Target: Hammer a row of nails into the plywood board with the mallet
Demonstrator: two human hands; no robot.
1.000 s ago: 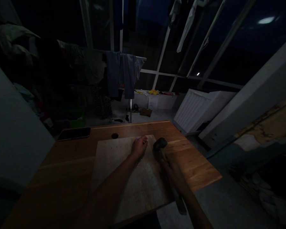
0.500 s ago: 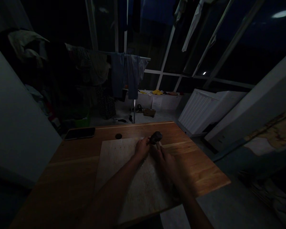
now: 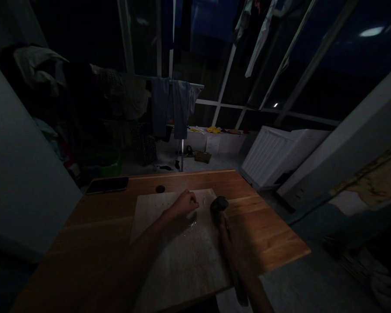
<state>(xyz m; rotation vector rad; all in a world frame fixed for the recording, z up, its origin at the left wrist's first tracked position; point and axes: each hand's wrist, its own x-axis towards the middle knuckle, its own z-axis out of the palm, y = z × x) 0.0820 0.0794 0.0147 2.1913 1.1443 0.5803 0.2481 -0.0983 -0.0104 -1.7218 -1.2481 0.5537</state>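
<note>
A pale wooden board (image 3: 179,265) lies on the table. My left hand (image 3: 182,204) is over its upper middle, fingers loosely curled with the thumb apart and nothing visible between them. Just right of its fingertips, a small thin light piece (image 3: 204,200), perhaps a nail, stands near the board's far right corner. My right hand (image 3: 233,243) grips the handle of a hammer (image 3: 219,204), whose dark head is by the board's right edge. Small shiny nails (image 3: 192,225) lie loosely below my left hand. A few dark dots (image 3: 163,204) line the board's far edge.
The wooden table (image 3: 267,234) has a dark round hole (image 3: 160,189) beyond the board. A phone (image 3: 107,185) lies at its far left corner. Clothes (image 3: 179,104) hang on a rack behind, and a white ribbed cabinet-like object (image 3: 270,152) stands at the back right. The room is dim.
My left hand has moved left, away from the hammer head, uncovering the small piece and the loose nails. The hammer has come down and slightly right with my right hand.
</note>
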